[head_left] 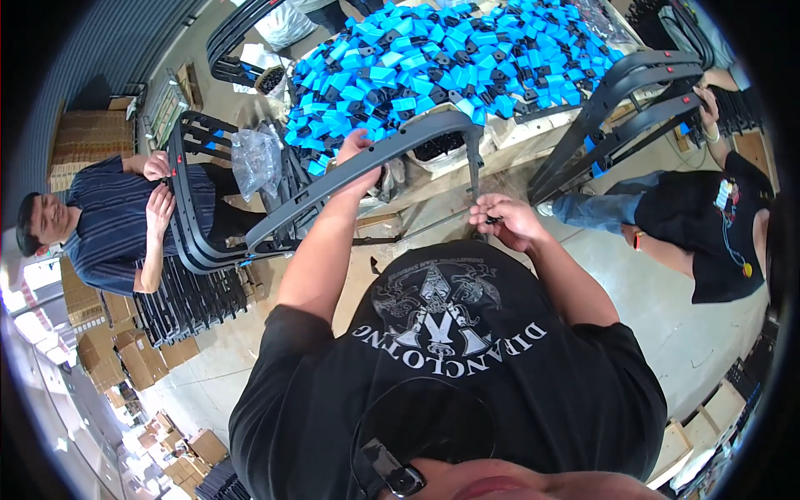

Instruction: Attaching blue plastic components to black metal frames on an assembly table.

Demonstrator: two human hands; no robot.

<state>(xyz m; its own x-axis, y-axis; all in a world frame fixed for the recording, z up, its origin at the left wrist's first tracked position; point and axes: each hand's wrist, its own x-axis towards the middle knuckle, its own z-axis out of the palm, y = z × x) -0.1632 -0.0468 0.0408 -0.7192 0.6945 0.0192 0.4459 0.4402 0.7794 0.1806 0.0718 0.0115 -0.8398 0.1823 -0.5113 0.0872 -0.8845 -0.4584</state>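
Note:
A dark grey curved frame (421, 132) slants across in front of me, rising from the lower left to a bend at the right. My left hand (360, 171) is closed around its long bar, partly hidden behind it. Just below the frame's right end, my right hand (515, 223) pinches a small black part (493, 220), whose exact kind is too small to make out. The right fingertips are close to the downturned end of the frame, apparently without touching it. Behind the frame, an open sack (442, 150) holds small black pieces.
A heap of blue and black plastic parts (450, 62) covers the table ahead. At left a person (108, 217) handles another frame (185, 200); at right another person (708, 217) touches standing frames (617, 108). A clear plastic bag (255, 162) hangs at left. Cardboard boxes (104, 350) lie behind.

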